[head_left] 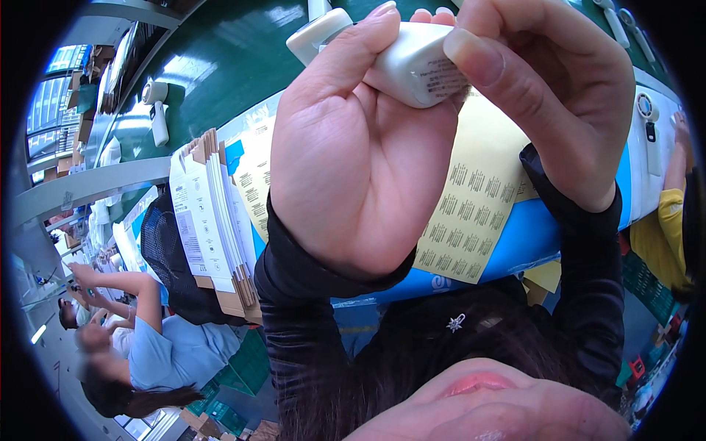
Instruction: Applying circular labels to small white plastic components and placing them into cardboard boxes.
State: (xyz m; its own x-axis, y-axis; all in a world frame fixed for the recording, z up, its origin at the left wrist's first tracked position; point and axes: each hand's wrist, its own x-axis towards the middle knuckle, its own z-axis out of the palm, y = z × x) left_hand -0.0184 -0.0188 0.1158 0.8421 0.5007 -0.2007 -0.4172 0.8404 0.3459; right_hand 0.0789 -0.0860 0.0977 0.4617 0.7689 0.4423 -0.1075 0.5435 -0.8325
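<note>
My left hand [346,169], palm up, is closed around a white handheld fan [412,70] with a smooth rounded body. The fan is tilted, and part of it is hidden behind my fingers and thumb. On its near end is a small label [439,77] with dark print. My right hand [559,95] is bent over that end, its thumb and fingertips pinched at the label's edge. Below both hands lies a yellow sheet of printed labels [471,213] in rows. Another such sheet [255,195] shows left of my left wrist.
A stack of folded white cartons [209,220] stands at the left. White fans lie on the green tabletop [213,55], one [156,110] at far left, and another fan [649,125] lies at right. Co-workers sit left [184,353] and right [662,228].
</note>
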